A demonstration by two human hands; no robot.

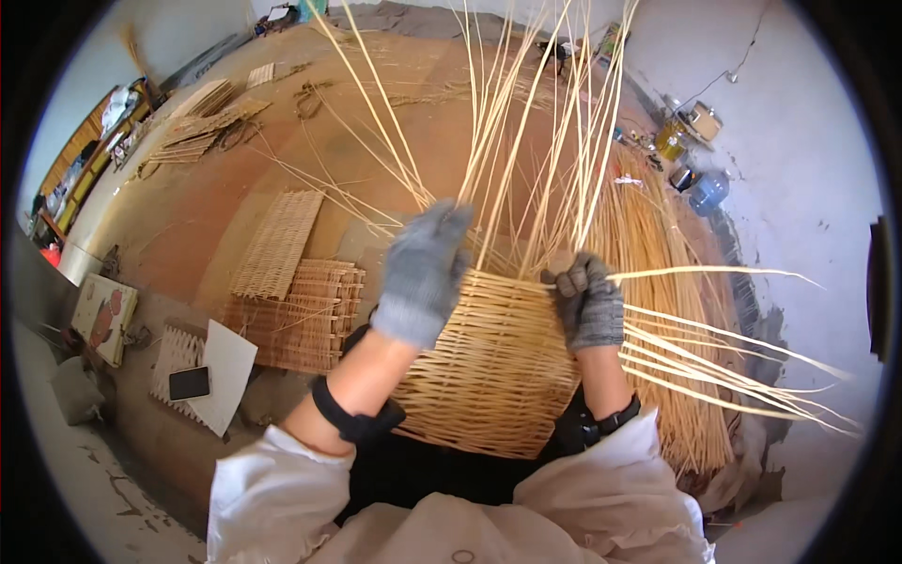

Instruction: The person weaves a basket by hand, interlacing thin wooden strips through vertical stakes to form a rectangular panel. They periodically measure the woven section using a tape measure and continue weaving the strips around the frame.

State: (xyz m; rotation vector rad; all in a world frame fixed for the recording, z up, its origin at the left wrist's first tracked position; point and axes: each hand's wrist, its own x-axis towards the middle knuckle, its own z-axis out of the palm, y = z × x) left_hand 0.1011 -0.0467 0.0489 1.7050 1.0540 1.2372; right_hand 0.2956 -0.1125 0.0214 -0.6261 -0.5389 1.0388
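Note:
A pale woven wicker basket panel [489,376] rests in front of my body, with long unwoven strips [512,132] fanning upward from its top and more sticking out to the right. My left hand [421,268], in a grey knitted glove, is closed at the panel's upper left edge around the bases of upright strips; its fingertips are partly hidden. My right hand [587,301], gloved alike, is curled tightly at the upper right corner, gripping a strip [714,269] that reaches out to the right.
Flat woven panels [277,244] lie at left, near a phone [188,383] on a white sheet and a patterned box [101,318]. Long loose strips [686,414] form a pile at right, beside a water jug [707,193] along the wall. A cluttered bench [85,169] stands at far left.

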